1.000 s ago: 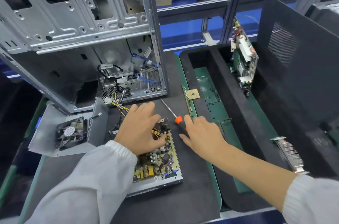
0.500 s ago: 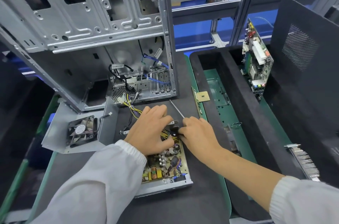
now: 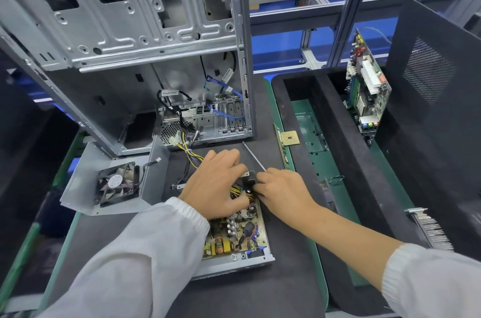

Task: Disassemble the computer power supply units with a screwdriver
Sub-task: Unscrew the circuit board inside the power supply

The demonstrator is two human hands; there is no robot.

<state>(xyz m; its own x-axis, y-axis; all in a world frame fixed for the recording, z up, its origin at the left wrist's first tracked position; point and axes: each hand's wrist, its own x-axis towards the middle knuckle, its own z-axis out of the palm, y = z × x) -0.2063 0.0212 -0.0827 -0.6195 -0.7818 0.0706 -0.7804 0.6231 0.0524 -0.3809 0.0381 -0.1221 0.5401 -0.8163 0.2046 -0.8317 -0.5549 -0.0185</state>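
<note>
A: Power supply unit [image 3: 235, 237], cover off, lies at table centre; where did the hands go?
B: Right hand [image 3: 282, 191] left the screwdriver [image 3: 253, 156], which lies at 12 o'clock of it, and now pinches the black connector [image 3: 248, 182]. Left hand [image 3: 217, 185] clenches the yellow wires [image 3: 235, 187].
A: Meaning?
B: Probably unplugging precedes further unscrewing.

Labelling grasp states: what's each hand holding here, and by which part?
Left hand rests on the wire bundle over the power supply board; grip unclear. Right hand pinches the black connector. Screwdriver lies unheld.
</note>
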